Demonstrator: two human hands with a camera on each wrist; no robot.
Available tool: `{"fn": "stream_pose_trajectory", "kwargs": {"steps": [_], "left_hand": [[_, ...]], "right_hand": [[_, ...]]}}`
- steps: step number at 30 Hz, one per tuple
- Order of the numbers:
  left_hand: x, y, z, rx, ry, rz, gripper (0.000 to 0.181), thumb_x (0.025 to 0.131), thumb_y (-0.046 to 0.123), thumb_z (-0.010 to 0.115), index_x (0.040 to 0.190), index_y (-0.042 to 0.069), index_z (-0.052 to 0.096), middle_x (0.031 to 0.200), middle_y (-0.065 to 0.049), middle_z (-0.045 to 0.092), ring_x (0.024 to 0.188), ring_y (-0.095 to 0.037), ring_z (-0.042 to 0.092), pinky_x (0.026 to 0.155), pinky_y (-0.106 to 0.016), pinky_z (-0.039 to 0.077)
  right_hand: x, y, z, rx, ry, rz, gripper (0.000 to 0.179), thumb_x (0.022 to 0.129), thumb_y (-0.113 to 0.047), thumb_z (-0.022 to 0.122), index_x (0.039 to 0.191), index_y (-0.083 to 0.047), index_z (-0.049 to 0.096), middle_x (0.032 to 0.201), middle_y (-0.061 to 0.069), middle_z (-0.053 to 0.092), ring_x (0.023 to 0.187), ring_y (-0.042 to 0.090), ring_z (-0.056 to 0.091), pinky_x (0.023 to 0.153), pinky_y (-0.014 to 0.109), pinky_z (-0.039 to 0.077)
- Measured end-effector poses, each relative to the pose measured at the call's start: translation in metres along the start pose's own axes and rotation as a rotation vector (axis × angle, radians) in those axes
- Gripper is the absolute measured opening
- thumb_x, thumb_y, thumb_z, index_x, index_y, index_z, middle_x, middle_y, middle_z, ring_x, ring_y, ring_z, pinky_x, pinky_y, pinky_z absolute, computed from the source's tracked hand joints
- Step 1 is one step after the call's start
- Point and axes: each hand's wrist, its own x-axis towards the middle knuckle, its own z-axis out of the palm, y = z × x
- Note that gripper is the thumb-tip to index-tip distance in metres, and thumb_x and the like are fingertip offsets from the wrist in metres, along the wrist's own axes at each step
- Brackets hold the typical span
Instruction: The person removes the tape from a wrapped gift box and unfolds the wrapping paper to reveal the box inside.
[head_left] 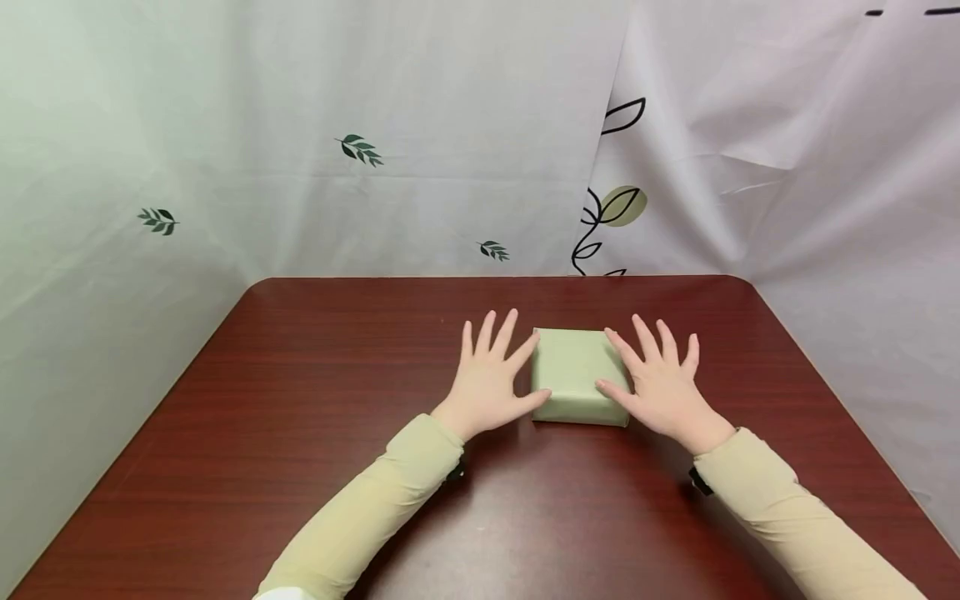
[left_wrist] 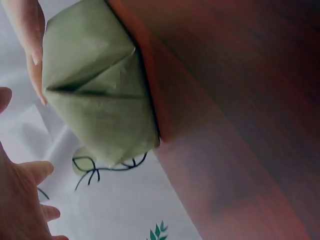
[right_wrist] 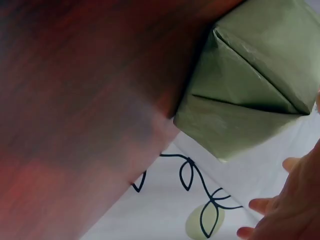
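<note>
A square package wrapped in light green paper lies flat on the table, right of its middle. To its left is my left hand, fingers straight and spread, the thumb overlapping the package's near left corner in the head view. My right hand mirrors it on the other side, its thumb and index finger over the package's right edge. Both wrist views show folded paper flaps on the sides of the package. There, a gap shows between the left hand's visible fingers and the wrapping; the right hand likewise appears apart.
The dark red-brown wooden table has rounded far corners. White curtains with printed leaves hang behind it and along both sides. Dark straps show under both cuffs.
</note>
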Motion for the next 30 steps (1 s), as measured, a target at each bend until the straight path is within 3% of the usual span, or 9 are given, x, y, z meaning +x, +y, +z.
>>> {"fn": "stream_pose_trajectory", "kwargs": {"steps": [9,19,24,30], "left_hand": [[0.010,0.011,0.010,0.043,-0.075,0.094,0.075,0.083,0.069,0.047,0.146,0.031,0.036,0.158,-0.008,0.017,0.145,-0.036,0.012,0.113,-0.059,0.011],[0.003,0.009,0.014,0.025,-0.199,0.238,0.073,0.088,0.065,0.044,0.150,0.029,0.027,0.159,-0.004,0.017,0.146,-0.034,0.011,0.115,-0.054,0.012],[0.003,0.004,0.014,0.059,-0.218,0.342,0.071,0.091,0.052,0.054,0.151,0.025,0.026,0.158,-0.004,0.019,0.145,-0.032,0.013,0.115,-0.052,0.017],[0.006,0.000,0.010,0.135,-0.181,0.434,0.075,0.085,0.040,0.068,0.149,0.021,0.032,0.154,-0.005,0.029,0.142,-0.030,0.025,0.113,-0.048,0.025]], "right_hand": [[-0.004,0.002,0.004,-0.001,-0.028,-0.080,0.066,0.090,-0.049,0.053,0.145,-0.016,0.037,0.152,0.022,0.020,0.136,0.049,0.013,0.101,0.072,0.001],[-0.008,0.008,0.010,0.010,-0.149,-0.262,0.069,0.088,-0.047,0.060,0.146,-0.018,0.035,0.154,0.017,0.023,0.138,0.041,0.018,0.105,0.067,0.006],[-0.009,0.014,0.012,-0.016,-0.118,-0.372,0.078,0.078,-0.032,0.075,0.145,-0.015,0.037,0.151,0.017,0.028,0.135,0.039,0.025,0.103,0.067,0.012],[-0.007,0.019,0.013,-0.048,-0.050,-0.477,0.098,0.057,-0.014,0.089,0.141,-0.012,0.039,0.146,0.020,0.034,0.129,0.040,0.032,0.101,0.063,0.021]]}}
